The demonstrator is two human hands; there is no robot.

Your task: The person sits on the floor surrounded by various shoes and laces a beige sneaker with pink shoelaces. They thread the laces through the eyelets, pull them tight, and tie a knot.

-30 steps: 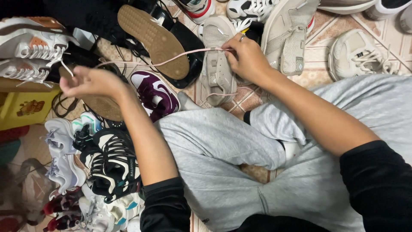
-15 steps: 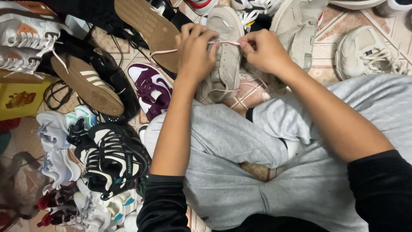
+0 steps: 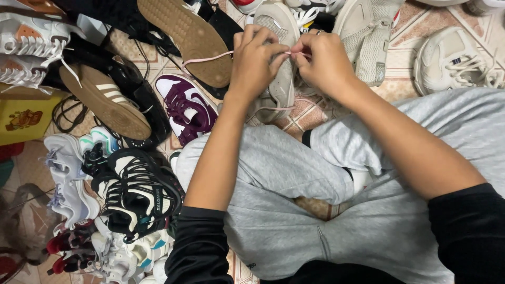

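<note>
A beige sneaker (image 3: pixel 281 31) lies on the tiled floor just beyond my crossed legs in grey trousers (image 3: pixel 294 173). My left hand (image 3: pixel 256 63) and my right hand (image 3: pixel 323 62) are close together over the shoe, both pinching a pale pink lace (image 3: pixel 202 57). The lace trails off to the left across a brown shoe sole (image 3: pixel 184 37). My fingers hide the middle of the sneaker.
Shoes crowd the floor: a purple and white sneaker (image 3: pixel 187 105), a black and cream sneaker (image 3: pixel 138 192), a brown striped sole (image 3: pixel 102 102), white sneakers (image 3: pixel 447 60) at right, a pale pair (image 3: pixel 66 179) at left. A yellow box (image 3: pixel 23 118) sits at the left edge.
My left hand came in from far left, where it held the lace stretched out, to meet my right hand over the beige sneaker. The lace now hangs slack.
</note>
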